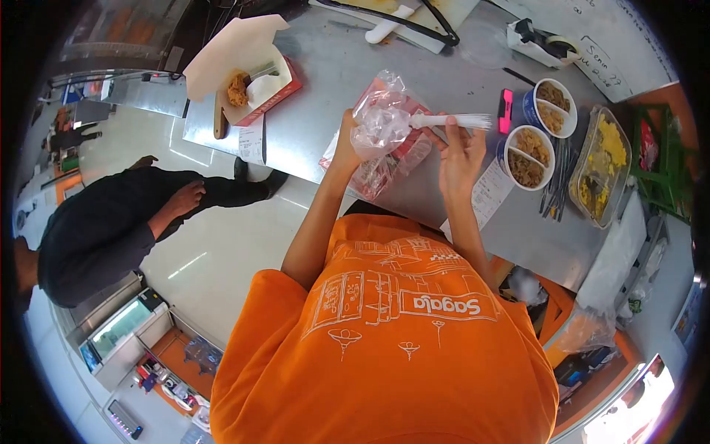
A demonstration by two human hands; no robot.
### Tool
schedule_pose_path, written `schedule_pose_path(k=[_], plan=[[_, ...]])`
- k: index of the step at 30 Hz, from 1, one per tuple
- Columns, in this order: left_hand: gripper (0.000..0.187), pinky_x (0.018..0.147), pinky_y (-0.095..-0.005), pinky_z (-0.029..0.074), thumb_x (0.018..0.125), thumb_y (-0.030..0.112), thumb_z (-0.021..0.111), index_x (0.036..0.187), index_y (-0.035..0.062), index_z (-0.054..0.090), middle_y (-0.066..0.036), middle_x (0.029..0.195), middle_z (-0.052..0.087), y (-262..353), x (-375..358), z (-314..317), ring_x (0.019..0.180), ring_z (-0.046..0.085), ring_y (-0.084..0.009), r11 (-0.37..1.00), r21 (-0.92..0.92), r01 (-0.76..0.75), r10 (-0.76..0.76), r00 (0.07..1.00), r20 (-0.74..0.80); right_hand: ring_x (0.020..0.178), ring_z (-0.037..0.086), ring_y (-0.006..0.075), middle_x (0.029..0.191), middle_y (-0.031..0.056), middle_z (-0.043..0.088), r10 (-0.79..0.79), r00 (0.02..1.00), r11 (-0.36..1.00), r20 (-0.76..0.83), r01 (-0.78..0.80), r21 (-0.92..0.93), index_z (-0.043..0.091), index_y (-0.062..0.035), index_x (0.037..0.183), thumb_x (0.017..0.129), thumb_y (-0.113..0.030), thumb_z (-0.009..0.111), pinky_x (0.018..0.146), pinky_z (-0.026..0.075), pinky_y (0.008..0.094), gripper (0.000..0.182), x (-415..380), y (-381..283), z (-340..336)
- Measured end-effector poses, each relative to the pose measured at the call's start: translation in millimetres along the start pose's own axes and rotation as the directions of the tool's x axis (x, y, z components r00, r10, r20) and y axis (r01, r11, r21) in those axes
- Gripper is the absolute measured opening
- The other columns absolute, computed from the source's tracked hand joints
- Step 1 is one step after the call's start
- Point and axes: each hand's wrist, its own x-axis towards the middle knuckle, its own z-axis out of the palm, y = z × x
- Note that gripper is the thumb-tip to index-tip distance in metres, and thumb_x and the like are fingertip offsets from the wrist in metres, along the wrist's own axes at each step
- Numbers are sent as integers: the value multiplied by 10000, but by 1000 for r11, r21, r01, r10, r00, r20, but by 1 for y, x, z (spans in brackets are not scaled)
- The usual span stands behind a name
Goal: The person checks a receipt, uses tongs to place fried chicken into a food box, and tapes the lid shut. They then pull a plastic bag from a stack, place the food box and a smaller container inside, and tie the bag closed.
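My left hand (347, 146) is closed on a crumpled clear plastic bag (379, 133). My right hand (460, 152) pinches a bundle of thin white plastic utensils (462, 120) whose left end reaches the bag. Beneath both lies a red and white package (414, 152) on the steel table (318, 81), partly hidden by the bag. To the left stands an open box (285, 92) with fried chicken (238, 89) in it. Right of my right hand are two divided bowls of food (555, 108) (528, 157) and a pink marker (505, 111).
A clear tray of yellow food (600, 166) sits at the right beside thin dark sticks (560, 177). Receipts (488, 194) lie near the front edge. A tape dispenser (543, 46) is at the back right. Another person in dark clothes (103, 222) stands at the left.
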Motion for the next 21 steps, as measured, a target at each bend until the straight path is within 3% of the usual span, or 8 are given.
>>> schedule_pose_path(k=[5, 7, 12, 13, 15, 18, 20, 21], plan=[[438, 777, -267, 489, 682, 48, 720, 1094, 16, 574, -88, 1066, 619, 8, -4, 0, 923, 608, -146, 988, 125, 92, -94, 996, 7, 893, 593, 261, 966, 160, 555, 8, 1000, 1000, -13, -8, 8, 435, 18, 1053, 884, -70, 515, 770, 548, 417, 206, -1, 5, -1], [396, 702, -275, 495, 635, 92, 750, 986, -5, 595, -92, 922, 645, 1, -2, 3, 817, 628, -155, 994, 111, -14, 26, 994, -108, 899, 586, 254, 963, 159, 554, -4, 1000, 1000, -27, 5, 25, 439, 16, 1047, 884, -66, 515, 766, 550, 419, 199, -1, 5, -1], [441, 730, -293, 487, 644, 103, 738, 1020, -24, 547, -126, 972, 624, -53, -13, 9, 867, 616, -190, 999, -38, -6, -5, 957, -292, 917, 582, 268, 979, 160, 561, -323, 909, 945, -262, 291, -152, 434, 13, 1101, 873, -96, 543, 775, 532, 414, 275, 42, -13, -50], [395, 768, -283, 481, 681, 59, 689, 1047, -16, 562, -122, 1032, 613, -44, -15, 8, 918, 604, -187, 999, -35, 21, -30, 962, -271, 894, 586, 274, 960, 164, 562, -301, 947, 828, -116, 198, -524, 442, 6, 1094, 868, -122, 550, 739, 524, 402, 282, 48, -23, -59], [369, 806, -274, 474, 714, 18, 643, 1075, -15, 573, -121, 1093, 601, -31, -16, 6, 972, 590, -187, 996, 75, 44, -28, 978, -208, 847, 595, 285, 922, 172, 565, -89, 993, 194, 80, 96, -976, 456, -7, 1081, 858, -174, 565, 666, 509, 379, 299, 58, -50, -62], [385, 801, -279, 472, 704, 28, 653, 1076, -29, 570, -129, 1090, 601, -28, -16, 2, 967, 591, -186, 969, 237, 72, -32, 985, -170, 771, 591, 344, 861, 182, 577, -398, 724, -52, 564, 596, -801, 497, -24, 1074, 838, -238, 579, 643, 475, 407, 329, 36, -54, -23], [378, 789, -279, 472, 700, 39, 661, 1063, -26, 576, -130, 1067, 610, -37, -20, 5, 944, 596, -175, 974, 171, 147, -105, 967, -234, 690, 591, 340, 802, 148, 589, -154, 860, 305, 487, 510, -804, 555, -48, 1038, 819, -194, 580, 622, 480, 404, 265, 11, -40, -1], [369, 782, -278, 472, 699, 42, 663, 1052, -24, 580, -129, 1051, 615, -37, -21, 5, 930, 600, -171, 974, 153, 169, -127, 959, -252, 705, 596, 331, 819, 152, 593, -102, 863, 277, 494, 502, -819, 565, -47, 1038, 816, -148, 574, 627, 477, 392, 244, 6, -33, 0]])
